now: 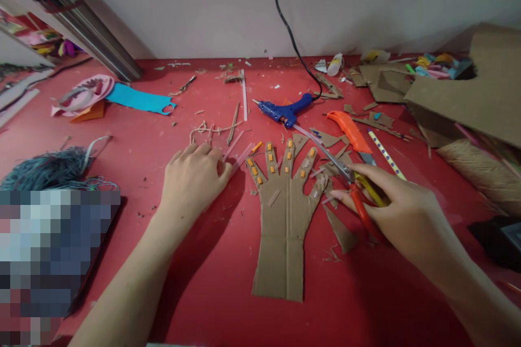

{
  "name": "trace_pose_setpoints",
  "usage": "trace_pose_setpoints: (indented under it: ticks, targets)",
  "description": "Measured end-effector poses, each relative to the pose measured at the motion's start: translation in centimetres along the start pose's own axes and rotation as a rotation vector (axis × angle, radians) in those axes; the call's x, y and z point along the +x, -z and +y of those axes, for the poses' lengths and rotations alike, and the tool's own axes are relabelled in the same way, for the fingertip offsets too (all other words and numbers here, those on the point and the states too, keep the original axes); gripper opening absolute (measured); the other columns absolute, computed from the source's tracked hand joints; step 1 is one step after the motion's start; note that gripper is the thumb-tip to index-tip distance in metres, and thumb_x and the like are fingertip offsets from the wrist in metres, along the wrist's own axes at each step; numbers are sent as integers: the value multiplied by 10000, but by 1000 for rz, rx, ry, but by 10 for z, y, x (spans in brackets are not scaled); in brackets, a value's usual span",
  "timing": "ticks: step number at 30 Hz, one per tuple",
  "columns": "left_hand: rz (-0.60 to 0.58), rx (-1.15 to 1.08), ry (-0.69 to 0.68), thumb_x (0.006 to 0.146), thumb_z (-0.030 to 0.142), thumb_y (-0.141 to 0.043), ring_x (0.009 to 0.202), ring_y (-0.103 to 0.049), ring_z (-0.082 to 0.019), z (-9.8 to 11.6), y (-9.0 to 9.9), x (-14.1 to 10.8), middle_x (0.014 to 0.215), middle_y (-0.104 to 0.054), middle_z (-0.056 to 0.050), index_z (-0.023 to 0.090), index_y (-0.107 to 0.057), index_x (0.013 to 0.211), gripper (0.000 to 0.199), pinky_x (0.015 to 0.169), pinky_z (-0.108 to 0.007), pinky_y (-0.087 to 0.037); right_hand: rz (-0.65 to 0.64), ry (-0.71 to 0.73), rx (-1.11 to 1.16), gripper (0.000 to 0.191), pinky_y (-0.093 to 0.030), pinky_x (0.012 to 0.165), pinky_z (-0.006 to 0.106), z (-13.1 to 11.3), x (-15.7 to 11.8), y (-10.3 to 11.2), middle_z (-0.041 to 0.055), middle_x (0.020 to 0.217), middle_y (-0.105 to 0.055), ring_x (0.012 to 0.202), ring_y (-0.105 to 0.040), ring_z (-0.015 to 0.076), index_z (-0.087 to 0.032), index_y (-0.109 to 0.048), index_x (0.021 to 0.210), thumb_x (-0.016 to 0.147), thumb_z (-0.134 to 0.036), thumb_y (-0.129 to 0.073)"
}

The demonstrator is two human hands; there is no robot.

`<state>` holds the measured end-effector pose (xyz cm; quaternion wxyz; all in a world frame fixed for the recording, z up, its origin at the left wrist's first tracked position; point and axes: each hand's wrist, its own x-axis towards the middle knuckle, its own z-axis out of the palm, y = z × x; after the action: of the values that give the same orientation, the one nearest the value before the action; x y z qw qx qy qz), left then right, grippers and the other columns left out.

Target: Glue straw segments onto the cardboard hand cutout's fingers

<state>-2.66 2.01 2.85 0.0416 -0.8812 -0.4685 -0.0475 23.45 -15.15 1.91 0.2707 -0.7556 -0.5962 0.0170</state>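
Observation:
A cardboard hand cutout (280, 211) lies flat on the red table, with short orange tube pieces glued along most fingers and a pale strip on its palm. My right hand (394, 206) grips scissors (345, 172) by their red and yellow handles, the long blades pointing away over the cutout's right side. Left of the cutout, my left hand (197, 176) rests palm down with fingers bent and a gap beside the thumb; its fingertips are partly hidden. Pale pink straws (243, 159) lie against its thumb. A loose orange piece (257, 147) is near them.
Beyond the cutout is a blue glue gun (285, 111) with a black cord. An orange utility knife (348, 129) and a dotted straw (386, 154) lie right. Cardboard scraps (386, 81) crowd the right; teal yarn (52, 168) and a metal cylinder (77, 19) stand left.

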Motion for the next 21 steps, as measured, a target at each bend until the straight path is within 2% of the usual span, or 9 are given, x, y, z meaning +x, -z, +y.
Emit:
trace_pose_setpoints:
  ticks: [5, 10, 14, 17, 19, 21]
  targets:
    - [-125, -42, 3, 916, 222, -475, 829, -645, -258, 6, 4, 1, 855, -690, -85, 197, -596, 751, 206, 631, -312, -400, 8, -18, -38, 423, -470, 525, 245, 7, 2, -2, 36, 777, -720, 625, -662, 165, -247, -725, 1075, 886, -611, -619]
    - [-207, 82, 12, 964, 222, -401, 898, -670, -289, 12, 12, 1, 968, -715, -119, 172, -650, 868, 272, 682, -347, -439, 56, -57, -68, 447, -451, 510, 247, 14, 4, -3, 28, 760, -721, 635, -680, 180, -257, -725, 1049, 841, -645, -646]
    - [-174, 130, 93, 993, 227, -368, 848, -682, -270, 12, 14, 0, 953, -731, -125, 165, -642, 873, 305, 665, -337, -428, 39, -93, -67, 458, -429, 501, 248, 18, 4, -4, 13, 714, -702, 613, -667, 173, -255, -712, 1078, 842, -642, -648]
    - [-155, 123, 90, 1008, 215, -331, 846, -685, -277, 10, 10, 0, 931, -730, -130, 159, -635, 911, 323, 670, -343, -441, 37, -108, -56, 467, -432, 506, 252, 19, 4, -5, 14, 714, -703, 610, -663, 171, -253, -713, 1081, 836, -646, -655]
    - [-146, 44, 41, 1015, 216, -316, 879, -687, -293, 9, 6, 0, 952, -727, -142, 150, -628, 952, 325, 695, -360, -462, 44, -102, -50, 479, -440, 511, 253, 18, 4, -5, 22, 730, -711, 623, -670, 175, -249, -717, 1074, 838, -659, -644]
    - [-132, -152, -29, 1017, 220, -315, 929, -689, -290, 9, 3, -1, 1027, -728, -145, 148, -615, 1003, 309, 743, -373, -488, 60, -89, -39, 506, -454, 515, 254, 14, 5, -5, 34, 751, -720, 636, -678, 181, -243, -726, 1061, 840, -687, -622]
